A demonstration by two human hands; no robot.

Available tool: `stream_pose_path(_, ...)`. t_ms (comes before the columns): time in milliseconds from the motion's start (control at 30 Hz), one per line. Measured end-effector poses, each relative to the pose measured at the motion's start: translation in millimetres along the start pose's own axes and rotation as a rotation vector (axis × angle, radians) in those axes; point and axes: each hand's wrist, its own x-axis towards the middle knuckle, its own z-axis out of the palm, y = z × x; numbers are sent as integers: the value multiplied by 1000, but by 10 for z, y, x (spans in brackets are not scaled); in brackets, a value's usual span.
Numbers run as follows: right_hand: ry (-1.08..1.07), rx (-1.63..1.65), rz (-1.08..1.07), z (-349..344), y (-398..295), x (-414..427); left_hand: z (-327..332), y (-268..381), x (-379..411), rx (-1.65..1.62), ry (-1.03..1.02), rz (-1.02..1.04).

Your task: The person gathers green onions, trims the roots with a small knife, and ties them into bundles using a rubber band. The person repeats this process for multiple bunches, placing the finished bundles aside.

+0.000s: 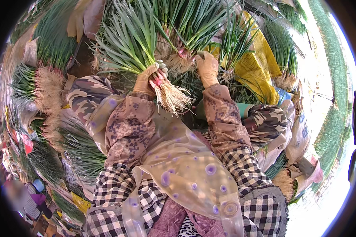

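My left hand (148, 77), in a tan glove with greyish fingertips, is closed around a bunch of scallions (130, 50). The leaves fan up and to the left; pink stem bases and pale stringy roots (173, 96) stick out below the fist. My right hand (207, 66), also gloved, has its fingers bent at the pink bases of a second scallion bunch (192, 32) in front of me. Whether those fingers grip a stalk is hidden. A smaller scallion clump (233, 49) stands just right of that hand.
A yellow woven sack (252, 71) lies at the right front. More rooted scallions (55, 44) are heaped at the left, with another bundle (281, 47) at the far right. My lap has a translucent spotted apron (190, 160). A person (32, 201) is at the lower left.
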Motion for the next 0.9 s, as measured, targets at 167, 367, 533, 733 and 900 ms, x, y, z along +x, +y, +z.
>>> stream_pose_path(167,-258,-179,24,47,-640,-4,-52,-28,-15,17,-24,-31)
stream_pose_path(367,-425,229,255,268,-414,25,45,-55,-56,15,163,28)
stream_pose_path(533,-797,625,136,-110,-599,-355,-52,-70,-24,144,137,-24)
stream_pose_path(733,-858,535,152,-149,-568,-283,-4,-31,-65,165,83,-64)
stream_pose_path(900,-713,823,253,4,-565,-191,52,-12,-82,195,182,-40)
